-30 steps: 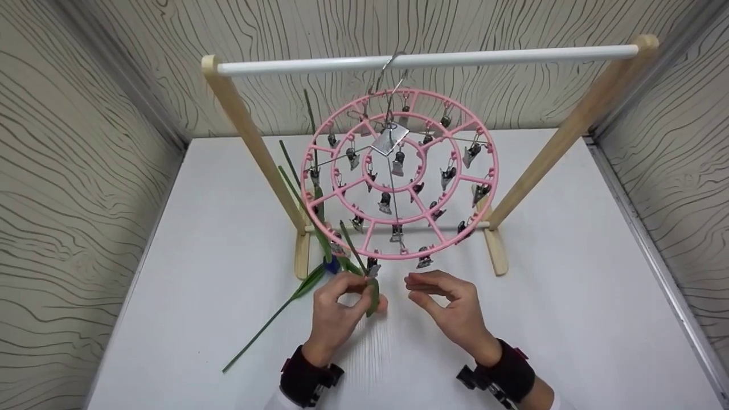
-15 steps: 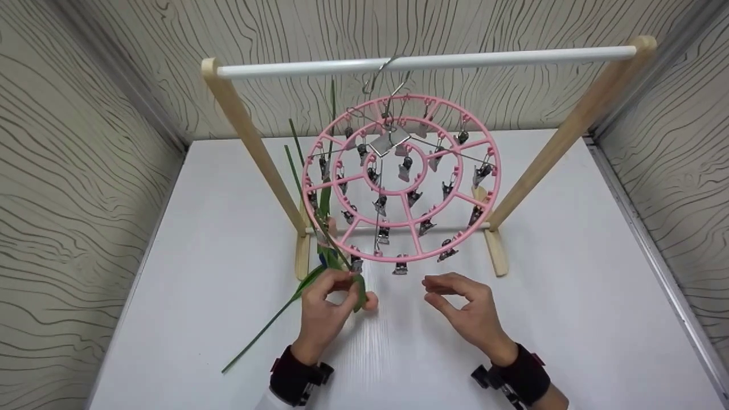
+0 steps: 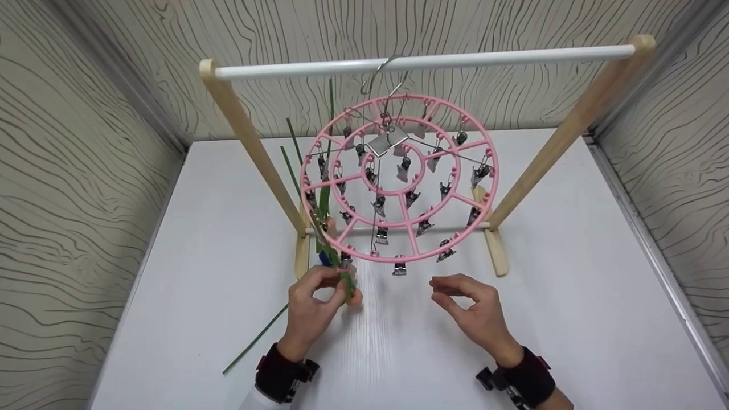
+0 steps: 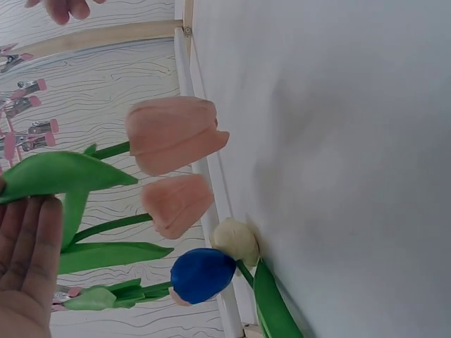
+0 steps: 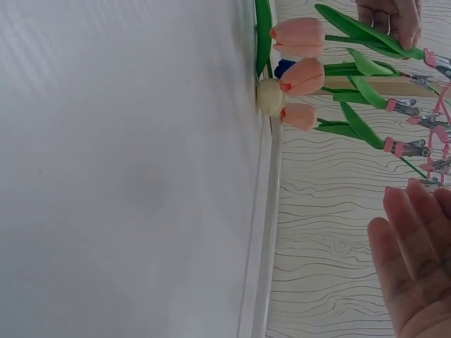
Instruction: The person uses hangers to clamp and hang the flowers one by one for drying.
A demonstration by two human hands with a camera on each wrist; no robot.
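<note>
My left hand (image 3: 316,304) pinches a pink tulip (image 3: 354,298) by its green leaf and stem, close to a clip on the rim of the pink round clip hanger (image 3: 387,141). In the left wrist view the flower (image 4: 176,134) points away from the fingers. Two more pink tulips (image 5: 303,77) hang from clips beside it in the right wrist view. Behind them are a blue tulip (image 4: 203,274) and a white tulip (image 4: 236,243). My right hand (image 3: 472,304) holds nothing; its fingers reach toward the hanger's front right, apart from the clips.
The hanger hooks over a white bar (image 3: 484,58) on a wooden stand (image 3: 250,142). A green stem (image 3: 256,339) lies on the white table (image 3: 188,256), left of my left hand. Several metal clips (image 3: 400,267) dangle round the rings. Wood-patterned walls enclose the table.
The hanger has turned clockwise, its front clips swinging left. My left hand has moved left with the pink tulip, while my right hand has drifted right.
</note>
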